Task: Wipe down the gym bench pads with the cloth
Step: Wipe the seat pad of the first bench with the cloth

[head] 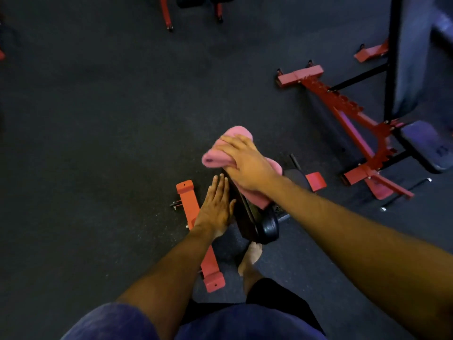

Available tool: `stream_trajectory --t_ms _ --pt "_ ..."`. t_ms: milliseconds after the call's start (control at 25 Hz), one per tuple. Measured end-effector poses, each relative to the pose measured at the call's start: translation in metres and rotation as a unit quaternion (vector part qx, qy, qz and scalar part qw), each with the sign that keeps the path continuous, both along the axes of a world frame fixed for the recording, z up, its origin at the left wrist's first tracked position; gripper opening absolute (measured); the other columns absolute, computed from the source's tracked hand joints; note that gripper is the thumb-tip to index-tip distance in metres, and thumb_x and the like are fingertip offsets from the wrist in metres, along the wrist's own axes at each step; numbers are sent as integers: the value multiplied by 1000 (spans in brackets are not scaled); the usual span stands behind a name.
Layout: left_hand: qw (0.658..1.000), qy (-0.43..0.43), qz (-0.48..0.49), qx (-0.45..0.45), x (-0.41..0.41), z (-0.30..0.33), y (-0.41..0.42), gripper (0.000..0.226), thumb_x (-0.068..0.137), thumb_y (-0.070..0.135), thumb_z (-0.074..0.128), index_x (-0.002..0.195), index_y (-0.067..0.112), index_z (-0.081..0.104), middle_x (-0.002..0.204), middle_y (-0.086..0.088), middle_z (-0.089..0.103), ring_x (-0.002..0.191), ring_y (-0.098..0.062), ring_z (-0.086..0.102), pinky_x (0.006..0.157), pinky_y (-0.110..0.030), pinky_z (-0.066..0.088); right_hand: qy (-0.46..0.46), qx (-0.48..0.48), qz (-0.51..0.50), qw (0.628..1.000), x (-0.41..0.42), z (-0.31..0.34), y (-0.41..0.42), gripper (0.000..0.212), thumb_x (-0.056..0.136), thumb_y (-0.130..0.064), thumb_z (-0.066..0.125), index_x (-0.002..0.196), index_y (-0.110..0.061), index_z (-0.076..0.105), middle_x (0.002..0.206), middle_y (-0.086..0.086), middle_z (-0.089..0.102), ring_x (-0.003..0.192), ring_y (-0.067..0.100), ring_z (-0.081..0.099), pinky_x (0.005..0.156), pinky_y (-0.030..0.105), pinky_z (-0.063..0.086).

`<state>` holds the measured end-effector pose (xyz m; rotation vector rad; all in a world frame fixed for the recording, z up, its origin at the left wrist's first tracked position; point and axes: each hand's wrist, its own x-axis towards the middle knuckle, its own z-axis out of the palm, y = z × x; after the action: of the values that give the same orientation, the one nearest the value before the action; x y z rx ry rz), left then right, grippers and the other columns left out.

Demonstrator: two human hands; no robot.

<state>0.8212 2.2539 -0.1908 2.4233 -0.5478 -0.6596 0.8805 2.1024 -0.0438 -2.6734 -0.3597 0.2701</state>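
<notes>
Cloth [215, 157], pink, soft, light, bunching easily, is lying along the top edge of the firm black bench pad [247, 217], being pressed flat-fingered by the right hand [247, 165] while the left hand [215, 209], open, is bracing the pad's side.

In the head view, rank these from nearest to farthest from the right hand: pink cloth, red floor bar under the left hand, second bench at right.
1. pink cloth, under the right hand.
2. red floor bar, lower left.
3. second bench, far right.
</notes>
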Motion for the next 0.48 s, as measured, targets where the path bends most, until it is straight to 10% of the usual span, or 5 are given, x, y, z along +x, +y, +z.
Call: stream_trajectory --t_ms 320,480 --pt "993 -96 -72 8 1 61 41 67 113 33 30 163 4 -4 171 -10 -15 159 -23 -14 131 -47 0 -69 174 -216 958 -168 11 -25 61 85 -5 52 143 -23 57 153 4 50 141 8 43 122 32 30" --pt "947 -262 -177 -60 -14 127 31 63 111 35 24 164 13 -2 173 -4 -7 160 -15 -10 130 -35 -7 -75 380 -638 666 -263 -15 -40 33 99 -20 60 129 -32 66 123 -4 72 114 10 67 103 49 53"
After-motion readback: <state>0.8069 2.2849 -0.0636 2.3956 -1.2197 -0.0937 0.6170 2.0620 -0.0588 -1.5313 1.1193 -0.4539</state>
